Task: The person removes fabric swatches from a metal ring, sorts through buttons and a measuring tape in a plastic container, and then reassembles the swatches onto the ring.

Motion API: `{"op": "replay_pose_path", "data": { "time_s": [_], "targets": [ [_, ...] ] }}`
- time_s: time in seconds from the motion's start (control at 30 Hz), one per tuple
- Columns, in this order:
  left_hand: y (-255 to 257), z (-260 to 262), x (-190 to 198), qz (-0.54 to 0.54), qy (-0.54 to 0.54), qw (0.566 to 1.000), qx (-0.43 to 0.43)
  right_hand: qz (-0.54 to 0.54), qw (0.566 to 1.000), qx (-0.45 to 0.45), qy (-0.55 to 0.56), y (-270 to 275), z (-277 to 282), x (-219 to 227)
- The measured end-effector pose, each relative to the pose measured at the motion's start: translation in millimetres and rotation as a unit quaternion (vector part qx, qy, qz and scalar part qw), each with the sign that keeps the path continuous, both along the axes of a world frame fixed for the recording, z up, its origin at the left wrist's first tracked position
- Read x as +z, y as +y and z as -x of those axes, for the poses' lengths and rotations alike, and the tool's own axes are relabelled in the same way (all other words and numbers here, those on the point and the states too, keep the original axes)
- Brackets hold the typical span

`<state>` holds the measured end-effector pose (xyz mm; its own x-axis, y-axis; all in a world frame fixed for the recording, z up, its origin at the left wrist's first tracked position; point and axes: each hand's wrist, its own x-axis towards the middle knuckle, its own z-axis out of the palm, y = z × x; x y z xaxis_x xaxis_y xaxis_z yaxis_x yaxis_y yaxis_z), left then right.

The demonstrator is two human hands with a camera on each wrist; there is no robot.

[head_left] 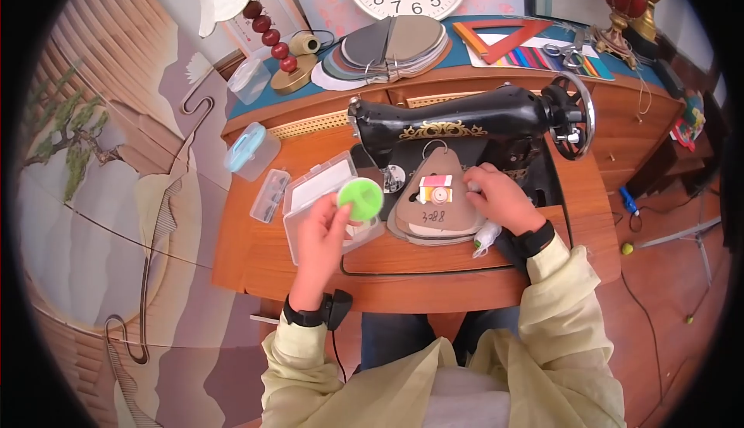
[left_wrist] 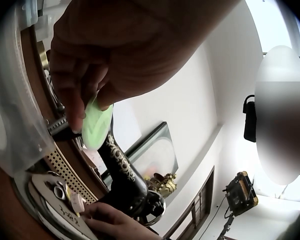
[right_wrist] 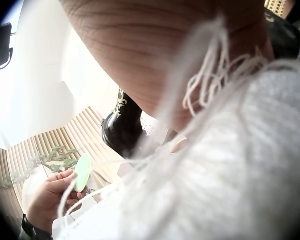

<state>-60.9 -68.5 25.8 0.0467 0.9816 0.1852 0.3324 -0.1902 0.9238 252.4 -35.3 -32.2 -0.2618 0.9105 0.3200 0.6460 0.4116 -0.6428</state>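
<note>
My left hand pinches a flat round green disc between thumb and fingers, raised over a clear plastic box. The left wrist view shows the green disc almost edge-on. My right hand is at the right side of a ringed stack of brown swatch cards marked 3088, its fingers bent. I cannot tell whether those fingertips hold something small. Beside them, on the cards, lie a small pink and yellow box and a pale spool.
A black sewing machine stands behind the cards on the wooden table. White thread lies by my right wrist. At left are a small clear case and a blue-lidded tub. Scissors lie on the back shelf.
</note>
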Motion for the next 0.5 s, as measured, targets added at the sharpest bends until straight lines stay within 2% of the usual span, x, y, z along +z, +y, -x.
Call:
{"op": "replay_pose_path", "data": {
  "time_s": [0.17,0.3,0.4,0.5],
  "targets": [
    [4,29,7,-0.019,0.055,0.997,0.058,0.007,1.000,0.001,-0.003,0,0,1],
    [11,49,-4,-0.042,0.099,0.989,0.103,0.000,1.000,0.006,-0.011,0,0,2],
    [14,58,-7,-0.046,0.252,0.956,0.143,0.002,1.000,0.003,-0.009,-1,1,4],
    [8,45,3,-0.120,0.387,0.896,0.180,-0.001,1.000,0.006,-0.008,0,0,4]
  ]
}}
